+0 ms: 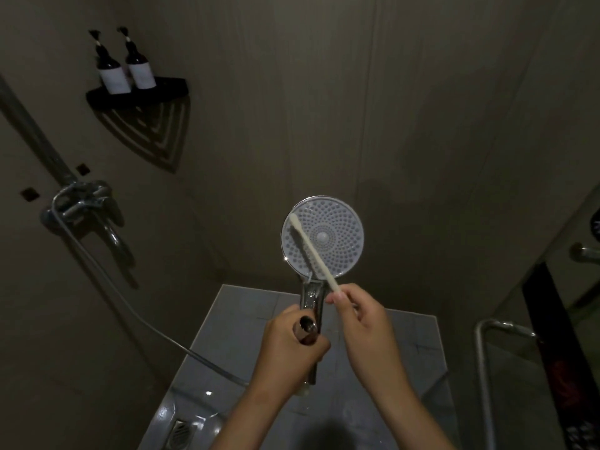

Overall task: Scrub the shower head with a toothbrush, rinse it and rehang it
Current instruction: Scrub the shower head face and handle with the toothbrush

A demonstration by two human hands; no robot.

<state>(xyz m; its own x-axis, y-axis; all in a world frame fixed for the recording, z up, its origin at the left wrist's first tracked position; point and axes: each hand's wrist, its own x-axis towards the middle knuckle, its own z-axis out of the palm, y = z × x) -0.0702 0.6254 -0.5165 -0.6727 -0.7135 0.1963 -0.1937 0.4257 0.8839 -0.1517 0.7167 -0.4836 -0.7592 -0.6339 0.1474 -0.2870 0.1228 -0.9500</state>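
Note:
The round chrome shower head (334, 237) faces me, its pale nozzle plate dotted with holes. My left hand (289, 349) grips its chrome handle from below and holds it upright over the shower floor. My right hand (363, 326) pinches the end of a white toothbrush (313, 254). The brush slants up to the left across the plate, with its head resting on the plate's upper left edge. The hose (130, 306) runs from the handle's base to the wall mixer.
A chrome mixer tap (86, 203) with a riser pipe is on the left wall. A black corner shelf (136, 92) holds two dark bottles. A floor drain (180, 433) lies lower left. A glass door with a chrome handle (483, 368) stands on the right.

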